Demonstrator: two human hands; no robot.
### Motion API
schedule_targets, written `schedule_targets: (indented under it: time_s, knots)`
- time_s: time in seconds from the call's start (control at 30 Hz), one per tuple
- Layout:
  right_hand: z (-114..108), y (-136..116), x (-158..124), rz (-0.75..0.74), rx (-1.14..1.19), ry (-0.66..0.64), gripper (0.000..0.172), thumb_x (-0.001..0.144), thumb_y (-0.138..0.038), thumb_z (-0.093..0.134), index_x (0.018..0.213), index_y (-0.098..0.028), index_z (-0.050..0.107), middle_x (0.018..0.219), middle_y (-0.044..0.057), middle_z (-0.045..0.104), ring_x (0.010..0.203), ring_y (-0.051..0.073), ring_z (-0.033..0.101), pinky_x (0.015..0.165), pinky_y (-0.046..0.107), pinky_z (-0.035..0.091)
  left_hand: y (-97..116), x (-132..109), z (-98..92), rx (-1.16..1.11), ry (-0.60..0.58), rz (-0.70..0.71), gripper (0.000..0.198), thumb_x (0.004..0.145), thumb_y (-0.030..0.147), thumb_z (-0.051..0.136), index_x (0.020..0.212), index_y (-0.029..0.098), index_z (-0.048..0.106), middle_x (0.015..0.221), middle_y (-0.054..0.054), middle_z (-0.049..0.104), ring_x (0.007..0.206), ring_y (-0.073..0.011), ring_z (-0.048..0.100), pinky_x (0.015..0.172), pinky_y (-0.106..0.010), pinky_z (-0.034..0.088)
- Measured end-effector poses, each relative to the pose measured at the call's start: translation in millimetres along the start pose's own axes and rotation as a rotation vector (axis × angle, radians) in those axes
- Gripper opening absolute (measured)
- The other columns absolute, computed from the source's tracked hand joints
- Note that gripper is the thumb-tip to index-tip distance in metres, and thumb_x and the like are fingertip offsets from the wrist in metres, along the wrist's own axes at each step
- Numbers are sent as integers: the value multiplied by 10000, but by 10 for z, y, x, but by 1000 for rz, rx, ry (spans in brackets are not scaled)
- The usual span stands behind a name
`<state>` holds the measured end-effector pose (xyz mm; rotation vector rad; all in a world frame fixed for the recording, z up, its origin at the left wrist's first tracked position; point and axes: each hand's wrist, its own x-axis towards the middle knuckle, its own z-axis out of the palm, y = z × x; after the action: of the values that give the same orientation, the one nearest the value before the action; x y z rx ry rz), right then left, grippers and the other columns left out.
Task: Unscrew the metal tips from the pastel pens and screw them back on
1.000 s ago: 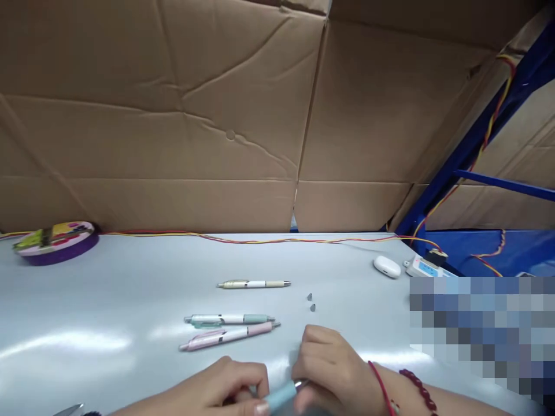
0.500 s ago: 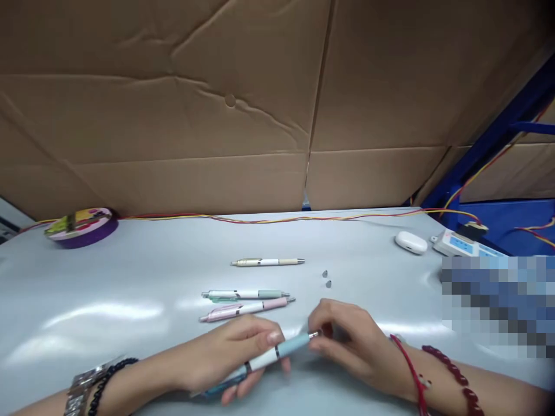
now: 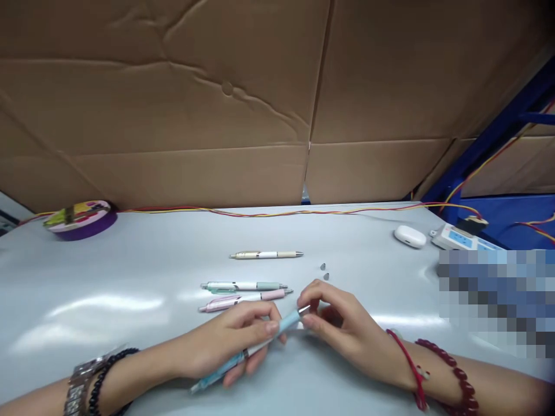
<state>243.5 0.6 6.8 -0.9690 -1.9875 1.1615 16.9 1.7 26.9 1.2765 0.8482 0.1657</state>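
A light blue and white pen (image 3: pixel 289 321) lies slanted in my left hand (image 3: pixel 236 335), whose fingers are wrapped around its barrel. Its clear blue clip end (image 3: pixel 212 378) sticks out below the palm. At the other end, the thumb and forefinger of my right hand (image 3: pixel 340 318) pinch the silver metal tip (image 3: pixel 304 310). Just beyond the hands lie a pink and white pen (image 3: pixel 243 300) and a green and white pen (image 3: pixel 247 286). Farther back is a beige and white pen (image 3: pixel 266 255). Two small silver cone tips (image 3: pixel 323 267) rest to its right.
A purple round box (image 3: pixel 84 222) sits at the back left. Red and yellow wires (image 3: pixel 260 214) run along the table's rear edge below a cardboard wall (image 3: pixel 195 115). On the right are a white earbud case (image 3: pixel 410 237), a power strip (image 3: pixel 459 238) and a blurred-out patch.
Both hands and the pen have moved slightly up. My right fingers now grip a wider silver tip on the pen's end, where a thinner end showed before.
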Motion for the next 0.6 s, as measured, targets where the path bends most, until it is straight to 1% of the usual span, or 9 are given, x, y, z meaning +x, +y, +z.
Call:
schedule_targets:
  time_s: [0.03, 0.07, 0.1, 0.2, 0.27, 0.37, 0.43, 0.53, 0.6]
  knots:
    - [-4, 3, -4, -6, 14, 2, 169, 905, -331, 509, 1013, -202, 527, 889, 21, 567, 695, 118, 509, 576, 202, 416, 6, -2, -5, 6, -16, -3, 314, 947, 483, 415, 886, 181, 478, 569, 73, 474, 364, -40, 367, 349, -120, 275]
    - [-8, 6, -7, -6, 28, -9, 183, 908, -344, 502, 1021, -201, 526, 873, 20, 567, 682, 117, 506, 563, 202, 411, 9, -4, -7, 16, -28, -4, 308, 945, 479, 422, 870, 184, 473, 573, 73, 469, 366, -41, 368, 349, -120, 276]
    - [-9, 9, -6, 5, 38, -26, 178, 916, -352, 489, 989, -196, 533, 815, 8, 565, 648, 112, 493, 546, 202, 398, 9, -6, -5, 30, -29, -3, 304, 945, 474, 425, 854, 187, 466, 579, 73, 466, 369, -40, 368, 350, -119, 276]
    - [-8, 16, 5, 38, 32, -47, 209, 928, -326, 483, 794, -179, 549, 641, -27, 527, 563, 96, 448, 520, 202, 365, 2, -14, 9, 84, -22, 3, 291, 951, 470, 415, 853, 197, 450, 598, 71, 466, 384, -43, 364, 354, -117, 273]
    - [-4, 18, 9, 24, 42, 4, 175, 908, -287, 525, 775, -178, 557, 669, -22, 553, 588, 97, 479, 539, 202, 387, 1, -22, 19, 95, -4, 13, 268, 949, 478, 418, 941, 212, 456, 625, 67, 471, 411, -56, 351, 350, -117, 270]
    - [-1, 24, 1, -42, 81, 91, 54, 881, -230, 568, 845, -190, 568, 752, -9, 595, 668, 111, 542, 607, 211, 440, 9, -30, 22, 79, 18, 38, 288, 937, 481, 442, 1089, 237, 437, 675, 60, 486, 442, -68, 333, 351, -118, 281]
    - [-4, 32, -8, -91, 89, 120, 11, 871, -190, 576, 868, -197, 568, 790, 0, 610, 726, 125, 568, 664, 230, 463, 10, -26, 17, 70, 12, 53, 264, 951, 460, 423, 1063, 223, 455, 684, 57, 507, 412, -52, 328, 350, -121, 262]
    - [-12, 48, -12, -151, 92, 139, 40, 872, -160, 566, 876, -200, 563, 848, 26, 617, 805, 153, 586, 731, 274, 479, -8, -13, 3, 53, -6, 66, 250, 973, 432, 385, 971, 196, 469, 663, 55, 529, 362, -32, 330, 343, -131, 229]
    - [-17, 55, -6, -190, 90, 143, 55, 880, -146, 549, 870, -200, 558, 858, 34, 611, 823, 160, 586, 743, 289, 479, -24, -10, -3, 45, -14, 75, 251, 976, 429, 379, 953, 194, 464, 653, 56, 527, 359, -31, 339, 345, -132, 227]
